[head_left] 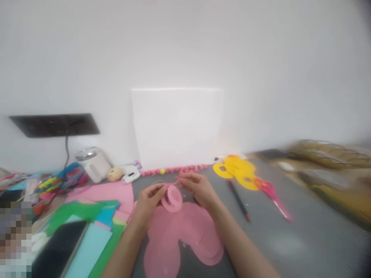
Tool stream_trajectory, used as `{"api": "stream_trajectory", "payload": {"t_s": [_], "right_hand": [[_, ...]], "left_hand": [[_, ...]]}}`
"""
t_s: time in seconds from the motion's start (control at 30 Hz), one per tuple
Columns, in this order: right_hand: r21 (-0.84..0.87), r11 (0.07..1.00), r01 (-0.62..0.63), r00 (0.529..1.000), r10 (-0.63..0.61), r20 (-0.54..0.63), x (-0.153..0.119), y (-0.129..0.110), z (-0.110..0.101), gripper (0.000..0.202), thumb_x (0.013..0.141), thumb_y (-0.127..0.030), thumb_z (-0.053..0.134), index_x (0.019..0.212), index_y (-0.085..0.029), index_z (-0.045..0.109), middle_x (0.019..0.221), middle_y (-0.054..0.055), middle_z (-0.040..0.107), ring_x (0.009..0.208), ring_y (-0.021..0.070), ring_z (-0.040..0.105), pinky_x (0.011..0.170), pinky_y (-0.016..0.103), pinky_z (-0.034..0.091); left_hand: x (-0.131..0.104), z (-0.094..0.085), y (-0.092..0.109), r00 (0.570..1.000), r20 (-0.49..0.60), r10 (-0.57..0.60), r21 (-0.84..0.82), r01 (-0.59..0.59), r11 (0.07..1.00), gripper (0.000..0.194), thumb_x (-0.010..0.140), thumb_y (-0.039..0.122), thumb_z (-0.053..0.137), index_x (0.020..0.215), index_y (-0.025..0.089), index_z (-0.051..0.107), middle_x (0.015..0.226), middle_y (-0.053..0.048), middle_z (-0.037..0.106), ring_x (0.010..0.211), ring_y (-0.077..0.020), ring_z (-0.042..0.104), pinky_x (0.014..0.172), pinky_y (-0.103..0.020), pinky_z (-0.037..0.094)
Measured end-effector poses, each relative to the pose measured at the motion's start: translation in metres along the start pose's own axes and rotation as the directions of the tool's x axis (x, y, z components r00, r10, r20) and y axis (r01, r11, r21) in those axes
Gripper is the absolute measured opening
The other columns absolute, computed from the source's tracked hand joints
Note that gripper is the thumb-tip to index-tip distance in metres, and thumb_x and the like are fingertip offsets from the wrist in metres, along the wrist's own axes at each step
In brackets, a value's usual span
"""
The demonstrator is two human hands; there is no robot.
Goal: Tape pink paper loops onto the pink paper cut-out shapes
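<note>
Pink paper rings (175,199) hang from the closed fingers of my left hand (150,199), which grips them near their upper edge. My right hand (198,188) is just to the right, its thumb and fingers pinched on a thin pink strip (177,180) that reaches toward the rings. The fine detail there is blurred. Below both hands, several pink paper circles (162,256) lie overlapping on the grey table (269,235). A row of small pink pieces (150,172) runs behind the hands.
A white board (178,127) leans on the wall. Right of my hands lie yellow paper rings (239,168), a dark pencil (239,200) and pink scissors (274,197). At left are coloured papers (94,243), a dark phone (60,247) and a white jar (95,166).
</note>
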State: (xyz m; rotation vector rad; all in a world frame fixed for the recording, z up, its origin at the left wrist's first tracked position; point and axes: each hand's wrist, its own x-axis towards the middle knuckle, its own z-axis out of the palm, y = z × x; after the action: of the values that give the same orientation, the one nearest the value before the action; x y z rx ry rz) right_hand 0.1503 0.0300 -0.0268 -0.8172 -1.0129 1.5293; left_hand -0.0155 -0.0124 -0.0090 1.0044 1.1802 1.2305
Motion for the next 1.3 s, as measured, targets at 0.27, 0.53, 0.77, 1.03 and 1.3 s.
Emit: {"api": "stream_trajectory", "payload": {"t_s": [0.27,0.53,0.77,1.03,1.3], "right_hand": [[-0.023,1.000,0.003,1.000,-0.003,0.007,-0.0026,-0.0018,0.0024,0.023,0.057,-0.031,0.079,0.065,-0.016,0.063,0.062,0.000,0.064,0.062,0.0124,0.059,0.066,0.028,0.048],[0.041,0.999,0.022,0.999,-0.023,0.034,-0.0011,0.0001,0.0028,0.021,0.061,-0.033,0.077,0.068,-0.016,0.067,0.066,0.001,0.065,0.064,0.0113,0.059,0.075,0.029,0.048],[0.057,0.998,0.003,1.000,-0.005,0.024,0.0003,0.0027,-0.0003,0.026,0.056,-0.031,0.080,0.074,-0.016,0.069,0.074,0.004,0.069,0.066,0.0136,0.063,0.075,0.032,0.050],[-0.028,0.999,0.032,0.999,-0.031,0.022,-0.0022,0.0005,0.0011,0.020,0.059,-0.028,0.078,0.063,-0.016,0.064,0.058,-0.001,0.061,0.058,0.0096,0.056,0.064,0.025,0.048],[0.065,0.998,-0.004,1.000,0.003,0.022,-0.0003,0.0010,0.0024,0.024,0.058,-0.031,0.079,0.075,-0.016,0.071,0.074,0.004,0.068,0.070,0.0133,0.063,0.080,0.032,0.049]], "left_hand": [[-0.0019,0.0039,0.0031,1.000,-0.014,-0.005,0.001,0.005,1.000,0.031,0.061,0.038,0.074,0.083,0.016,0.074,0.083,-0.008,0.071,0.073,-0.0183,0.061,0.061,-0.025,0.048],[-0.0012,0.0020,0.0019,1.000,-0.010,0.008,0.014,-0.007,1.000,0.033,0.062,0.039,0.073,0.085,0.016,0.074,0.084,-0.008,0.071,0.072,-0.0183,0.060,0.059,-0.025,0.047],[0.0002,-0.0002,0.0002,1.000,-0.002,-0.003,-0.002,0.003,1.000,0.032,0.062,0.039,0.074,0.083,0.015,0.073,0.084,-0.008,0.071,0.075,-0.0184,0.060,0.063,-0.025,0.048],[0.0002,0.0000,-0.0012,1.000,0.014,-0.004,-0.012,0.004,1.000,0.031,0.063,0.039,0.074,0.082,0.015,0.073,0.080,-0.006,0.070,0.068,-0.0152,0.057,0.057,-0.023,0.046],[0.0020,-0.0016,-0.0016,1.000,0.018,-0.005,-0.035,0.006,0.999,0.032,0.063,0.038,0.074,0.084,0.015,0.072,0.081,-0.006,0.069,0.069,-0.0142,0.056,0.058,-0.022,0.047]]}}
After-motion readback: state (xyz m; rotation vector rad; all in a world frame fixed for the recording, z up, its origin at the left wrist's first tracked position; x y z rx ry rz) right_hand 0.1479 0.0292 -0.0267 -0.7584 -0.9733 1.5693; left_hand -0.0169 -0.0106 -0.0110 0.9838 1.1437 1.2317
